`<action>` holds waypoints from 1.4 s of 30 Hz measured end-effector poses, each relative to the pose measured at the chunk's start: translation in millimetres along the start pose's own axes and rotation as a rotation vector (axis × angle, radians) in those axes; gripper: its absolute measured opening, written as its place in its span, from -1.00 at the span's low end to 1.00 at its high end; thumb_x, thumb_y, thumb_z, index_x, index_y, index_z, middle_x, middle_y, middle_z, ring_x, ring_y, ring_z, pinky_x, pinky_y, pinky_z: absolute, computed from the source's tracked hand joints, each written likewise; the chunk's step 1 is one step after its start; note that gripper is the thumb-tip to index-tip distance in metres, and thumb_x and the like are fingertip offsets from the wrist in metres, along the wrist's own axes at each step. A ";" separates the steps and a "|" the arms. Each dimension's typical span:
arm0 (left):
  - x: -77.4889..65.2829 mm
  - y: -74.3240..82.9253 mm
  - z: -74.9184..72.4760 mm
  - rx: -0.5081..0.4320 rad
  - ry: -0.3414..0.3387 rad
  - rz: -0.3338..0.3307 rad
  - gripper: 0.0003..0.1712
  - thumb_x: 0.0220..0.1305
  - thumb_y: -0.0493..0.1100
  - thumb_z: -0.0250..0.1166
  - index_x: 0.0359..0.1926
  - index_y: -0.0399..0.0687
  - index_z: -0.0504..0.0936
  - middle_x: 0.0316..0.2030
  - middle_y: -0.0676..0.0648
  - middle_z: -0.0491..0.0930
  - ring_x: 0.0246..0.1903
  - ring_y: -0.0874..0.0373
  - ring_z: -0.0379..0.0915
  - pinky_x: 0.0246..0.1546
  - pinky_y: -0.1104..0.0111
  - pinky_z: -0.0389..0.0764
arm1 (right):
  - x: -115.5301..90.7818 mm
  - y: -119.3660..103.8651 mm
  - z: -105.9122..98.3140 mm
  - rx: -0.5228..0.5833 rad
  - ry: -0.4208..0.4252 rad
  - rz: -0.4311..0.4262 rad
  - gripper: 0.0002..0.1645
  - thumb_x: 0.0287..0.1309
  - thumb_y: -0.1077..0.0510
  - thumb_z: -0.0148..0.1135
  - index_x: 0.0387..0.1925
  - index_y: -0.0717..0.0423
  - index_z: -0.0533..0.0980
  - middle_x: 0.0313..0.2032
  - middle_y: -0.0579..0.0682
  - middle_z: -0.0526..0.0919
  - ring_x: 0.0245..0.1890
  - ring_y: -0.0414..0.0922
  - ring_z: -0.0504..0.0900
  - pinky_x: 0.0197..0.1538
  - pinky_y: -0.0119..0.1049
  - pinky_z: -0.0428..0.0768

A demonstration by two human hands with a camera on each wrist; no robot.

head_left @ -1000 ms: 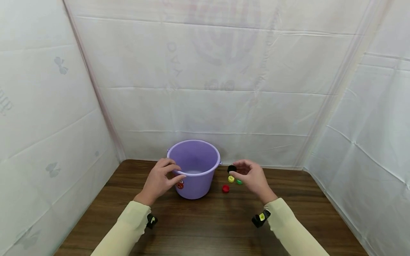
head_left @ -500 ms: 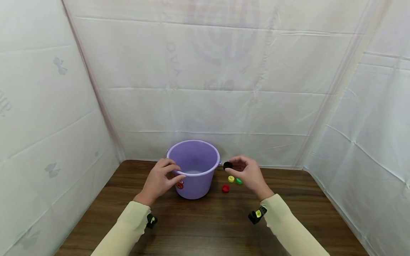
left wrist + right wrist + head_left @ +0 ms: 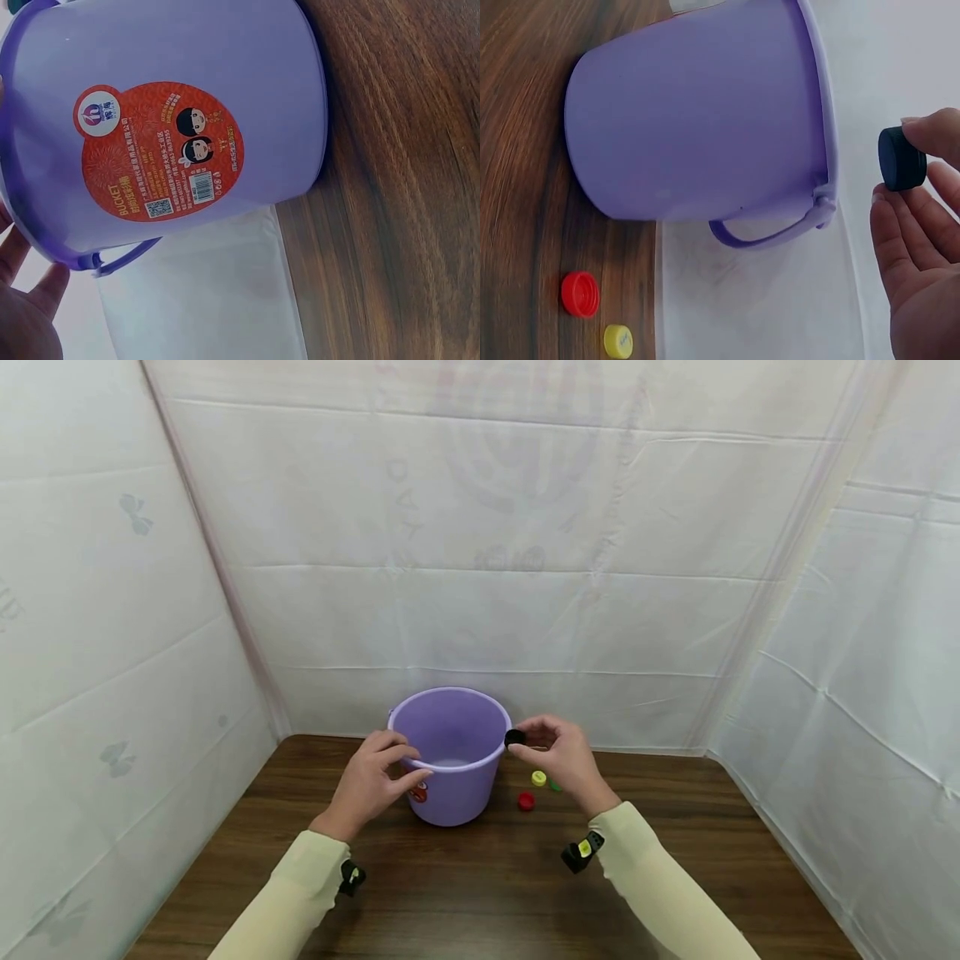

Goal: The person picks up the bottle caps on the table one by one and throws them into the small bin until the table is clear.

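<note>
A purple bucket [image 3: 452, 793] stands upright on the table, with a red label [image 3: 163, 151] on its side. My left hand [image 3: 372, 781] grips its rim at the near left, fingers over the edge and thumb outside. My right hand [image 3: 564, 756] pinches a black bottle cap [image 3: 901, 158] between thumb and fingers, just outside the bucket's right rim and raised to about rim height. On the table to the right of the bucket lie a red bottle cap [image 3: 527, 801], a yellow bottle cap [image 3: 538, 778] and a green bottle cap [image 3: 555, 786], the green one partly hidden by the right hand.
Below everything is a dark wooden table [image 3: 465, 893]. White sheeting [image 3: 480, 610] closes it in at the back and both sides. The bucket's handle [image 3: 769, 238] hangs down against its outer side.
My right hand has moved left and up with the black bottle cap, from over the loose caps to the bucket's rim. The left hand has stayed on the rim.
</note>
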State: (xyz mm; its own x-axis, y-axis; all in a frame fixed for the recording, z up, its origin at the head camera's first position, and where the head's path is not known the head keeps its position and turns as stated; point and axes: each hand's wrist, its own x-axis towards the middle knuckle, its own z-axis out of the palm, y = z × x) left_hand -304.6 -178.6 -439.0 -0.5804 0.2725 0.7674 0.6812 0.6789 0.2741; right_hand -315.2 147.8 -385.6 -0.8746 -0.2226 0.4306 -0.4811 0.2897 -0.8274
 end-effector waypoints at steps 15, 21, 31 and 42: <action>1.0 0.1 1.6 -0.002 -0.016 -0.016 -0.71 -0.02 0.00 0.66 -0.31 0.10 0.75 -0.20 0.09 0.58 -0.11 0.18 0.43 -0.18 0.28 0.56 | 16.2 -1.3 19.3 0.004 0.058 -0.027 -0.67 0.03 0.19 0.60 -0.14 0.11 0.69 -0.14 0.09 0.80 -0.16 -0.03 0.80 -0.07 -0.28 0.73; 0.8 0.2 1.8 -0.005 -0.022 -0.028 -0.71 -0.02 0.02 0.66 -0.30 0.10 0.76 -0.20 0.09 0.58 -0.10 0.18 0.43 -0.14 0.25 0.56 | 23.2 -3.8 28.7 0.003 0.060 -0.042 -0.67 0.05 0.15 0.60 -0.14 0.12 0.69 -0.14 0.08 0.80 -0.15 -0.03 0.79 -0.06 -0.26 0.73; 0.7 0.5 -0.1 0.005 -0.033 -0.041 -0.70 -0.01 0.04 0.66 -0.30 0.11 0.76 -0.21 0.09 0.57 -0.10 0.19 0.42 -0.16 0.26 0.59 | 35.4 -2.8 41.4 0.017 0.102 -0.006 -0.65 0.04 0.10 0.61 -0.14 0.06 0.69 -0.15 0.03 0.80 -0.15 -0.06 0.78 -0.03 -0.23 0.72; 0.6 1.7 0.4 0.006 -0.030 -0.045 -0.70 -0.02 0.03 0.66 -0.30 0.09 0.77 -0.21 0.09 0.58 -0.11 0.19 0.43 -0.17 0.25 0.59 | 42.7 -0.2 50.6 0.059 0.120 -0.057 -0.56 0.02 0.20 0.61 -0.05 0.24 0.66 -0.08 0.12 0.78 -0.07 0.02 0.77 0.03 -0.22 0.72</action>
State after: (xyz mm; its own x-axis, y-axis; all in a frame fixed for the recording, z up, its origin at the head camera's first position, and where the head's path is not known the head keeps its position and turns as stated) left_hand -303.9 -177.0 -438.3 -0.6239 0.2618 0.7363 0.6514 0.6948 0.3049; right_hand -349.3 91.2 -385.2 -0.8487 -0.1235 0.5143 -0.5287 0.2238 -0.8187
